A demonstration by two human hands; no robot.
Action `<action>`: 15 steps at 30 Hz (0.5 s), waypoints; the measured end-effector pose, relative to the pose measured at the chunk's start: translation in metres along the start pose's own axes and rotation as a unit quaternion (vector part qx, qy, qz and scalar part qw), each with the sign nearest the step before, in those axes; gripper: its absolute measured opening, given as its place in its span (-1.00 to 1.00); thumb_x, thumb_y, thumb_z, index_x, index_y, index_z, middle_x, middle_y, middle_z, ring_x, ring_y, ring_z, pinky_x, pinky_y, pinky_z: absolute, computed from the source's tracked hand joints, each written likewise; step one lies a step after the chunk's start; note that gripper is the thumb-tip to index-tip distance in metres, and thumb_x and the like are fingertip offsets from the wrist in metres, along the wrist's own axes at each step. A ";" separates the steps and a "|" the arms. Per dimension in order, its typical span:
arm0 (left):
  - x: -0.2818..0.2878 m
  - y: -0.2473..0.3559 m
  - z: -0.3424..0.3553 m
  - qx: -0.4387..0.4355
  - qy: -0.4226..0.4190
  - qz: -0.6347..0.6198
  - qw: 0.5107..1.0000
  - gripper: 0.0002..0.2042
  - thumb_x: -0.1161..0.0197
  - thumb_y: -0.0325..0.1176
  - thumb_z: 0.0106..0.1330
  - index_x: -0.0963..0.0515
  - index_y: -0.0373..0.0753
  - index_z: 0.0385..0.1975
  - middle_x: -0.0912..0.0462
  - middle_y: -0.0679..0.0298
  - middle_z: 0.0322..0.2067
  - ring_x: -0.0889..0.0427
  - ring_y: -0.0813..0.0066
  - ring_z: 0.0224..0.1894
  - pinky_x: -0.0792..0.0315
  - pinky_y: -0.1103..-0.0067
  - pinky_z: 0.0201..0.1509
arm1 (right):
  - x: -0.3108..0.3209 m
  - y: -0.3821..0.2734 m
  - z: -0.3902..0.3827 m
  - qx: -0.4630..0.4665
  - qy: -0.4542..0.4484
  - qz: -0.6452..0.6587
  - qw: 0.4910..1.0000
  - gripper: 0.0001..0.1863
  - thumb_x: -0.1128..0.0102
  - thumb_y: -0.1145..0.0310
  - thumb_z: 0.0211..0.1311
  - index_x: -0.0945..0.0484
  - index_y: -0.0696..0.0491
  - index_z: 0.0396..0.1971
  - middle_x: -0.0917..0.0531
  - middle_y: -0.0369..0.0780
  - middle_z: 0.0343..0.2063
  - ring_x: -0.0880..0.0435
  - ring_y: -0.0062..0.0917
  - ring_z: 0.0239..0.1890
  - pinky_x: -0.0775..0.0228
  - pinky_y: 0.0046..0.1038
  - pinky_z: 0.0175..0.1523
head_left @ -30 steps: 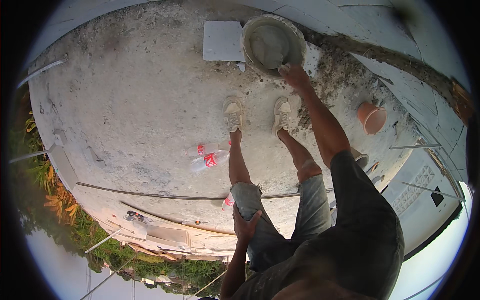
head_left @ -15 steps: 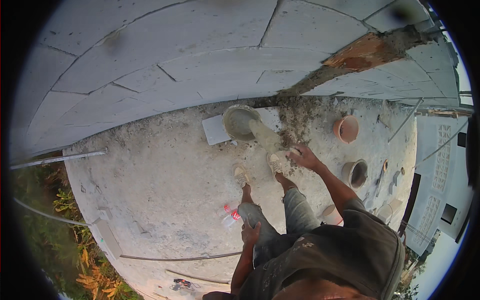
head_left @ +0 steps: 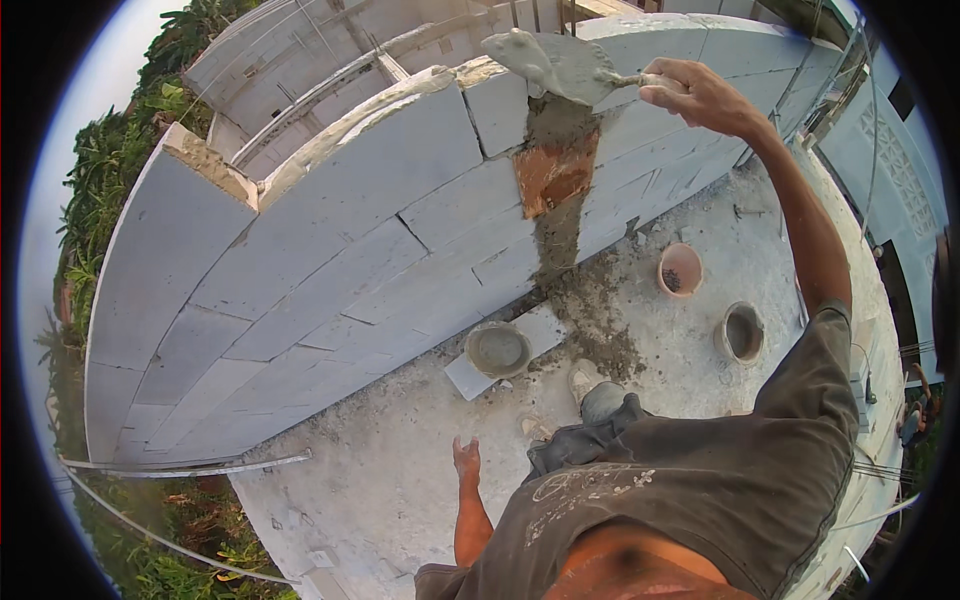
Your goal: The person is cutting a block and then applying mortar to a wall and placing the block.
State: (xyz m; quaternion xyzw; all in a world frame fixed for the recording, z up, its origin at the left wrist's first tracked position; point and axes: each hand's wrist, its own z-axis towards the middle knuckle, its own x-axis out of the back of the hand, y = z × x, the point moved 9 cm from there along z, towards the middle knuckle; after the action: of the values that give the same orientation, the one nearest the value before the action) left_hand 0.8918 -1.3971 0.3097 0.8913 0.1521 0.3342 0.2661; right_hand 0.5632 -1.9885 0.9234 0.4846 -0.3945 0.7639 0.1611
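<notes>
My right hand (head_left: 682,95) grips the handle of a trowel (head_left: 580,70) coated in grey mortar, held at the top of a white block wall (head_left: 330,255), over a vertical channel (head_left: 553,243) of rough mortar with a red-brown patch (head_left: 555,172). My left hand (head_left: 467,456) hangs low beside my body with its fingers apart and nothing in it. Below, near my feet, a bucket of grey mortar (head_left: 497,349) sits on a white board (head_left: 467,377).
An orange bucket (head_left: 679,269) and a grey bucket (head_left: 742,333) stand on the concrete floor (head_left: 350,510) to the right. Metal poles (head_left: 270,461) cross at the edges. A person (head_left: 915,420) is at the far right. Greenery and another building lie beyond.
My right hand has lifted the loaded trowel from the mortar bucket up to the wall's top. My left hand has left my knee. The view has swung up toward the wall.
</notes>
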 end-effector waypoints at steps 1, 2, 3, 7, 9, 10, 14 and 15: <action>-0.013 0.018 -0.002 -0.004 -0.020 -0.056 0.998 -0.27 -0.32 -0.10 0.28 -0.14 -0.19 0.39 -0.65 0.10 -0.12 -0.62 0.28 -0.15 -0.50 0.43 -0.13 | 0.028 0.001 0.019 0.075 0.073 -0.101 0.989 -0.43 -0.20 -0.19 0.23 -0.59 0.07 -0.13 -0.54 -0.26 -0.63 -0.59 -0.54 -0.57 -0.43 -0.50 -0.47; -0.026 0.040 -0.010 -0.005 -0.037 -0.112 0.993 -0.26 -0.31 -0.11 0.29 -0.10 -0.16 0.40 -0.63 0.12 -0.12 -0.61 0.36 -0.22 -0.50 0.48 -0.26 | 0.044 0.000 0.030 0.149 0.141 -0.196 0.959 -0.44 -0.20 -0.20 0.23 -0.60 0.02 -0.11 -0.54 -0.27 -0.62 -0.60 -0.50 -0.54 -0.47 -0.45 -0.38; -0.032 0.047 -0.022 0.001 -0.028 -0.118 0.993 -0.26 -0.31 -0.11 0.29 -0.10 -0.16 0.40 -0.63 0.12 -0.12 -0.61 0.36 -0.22 -0.50 0.48 -0.26 | 0.048 -0.029 0.039 0.133 0.143 -0.261 0.945 -0.59 -0.26 -0.08 0.22 -0.61 -0.10 -0.11 -0.63 -0.26 -0.49 -0.68 -0.44 -0.33 -0.52 -0.41 -0.20; -0.085 0.053 -0.064 0.058 -0.037 -0.224 0.972 -0.22 -0.29 -0.10 0.32 0.02 -0.09 0.44 -0.55 0.14 -0.03 -0.59 0.36 -0.24 -0.46 0.45 -0.34 | 0.042 -0.050 0.088 0.143 0.089 -0.398 0.902 -0.71 -0.15 0.07 0.24 -0.59 -0.13 -0.13 -0.67 -0.13 -0.28 -0.71 -0.29 -0.31 -0.51 -0.18 -0.27; -0.115 0.046 -0.084 0.068 -0.084 -0.214 0.971 -0.18 -0.28 -0.09 0.31 0.08 -0.11 0.46 -0.53 0.07 0.04 -0.63 0.24 -0.14 -0.54 0.34 -0.20 | 0.032 -0.041 0.103 0.205 0.158 -0.464 0.847 -0.79 -0.13 0.12 0.21 -0.62 -0.13 -0.27 -0.68 -0.20 -0.43 -0.71 -0.33 -0.44 -0.48 -0.20 -0.43; -0.125 0.013 -0.078 0.040 -0.096 -0.222 0.969 -0.15 -0.29 -0.08 0.31 0.09 -0.23 0.45 -0.56 0.04 -0.04 -0.63 0.26 -0.15 -0.55 0.33 -0.16 | 0.020 -0.047 0.114 0.224 0.155 -0.481 0.834 -0.82 -0.13 0.15 0.17 -0.62 -0.14 -0.31 -0.67 -0.21 -0.46 -0.71 -0.36 -0.45 -0.48 -0.25 -0.45; -0.130 -0.050 -0.071 0.037 -0.022 -0.314 0.949 -0.22 -0.29 -0.15 0.33 -0.02 -0.38 0.39 -0.59 0.01 -0.10 -0.63 0.24 -0.12 -0.55 0.37 -0.10 | 0.013 -0.054 0.093 0.281 0.229 -0.514 0.778 -0.81 -0.23 0.17 0.14 -0.61 -0.12 -0.27 -0.67 -0.29 -0.40 -0.69 -0.47 -0.35 -0.50 -0.41 -0.30; -0.113 -0.058 -0.087 0.109 0.015 -0.255 0.961 -0.24 -0.31 -0.20 0.32 -0.06 -0.41 0.38 -0.60 0.03 -0.16 -0.65 0.21 -0.14 -0.54 0.39 -0.13 | 0.006 -0.064 0.092 0.290 0.248 -0.533 0.755 -0.73 -0.29 0.10 0.19 -0.62 -0.19 -0.14 -0.66 -0.30 -0.34 -0.69 -0.49 -0.17 -0.55 -0.44 -0.10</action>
State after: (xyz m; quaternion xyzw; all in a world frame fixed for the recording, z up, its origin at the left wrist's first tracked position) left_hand 0.7450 -1.3682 0.2736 0.8414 0.4137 0.2502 0.2417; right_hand 0.6570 -2.0189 0.9770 0.4334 0.2224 0.7255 0.4861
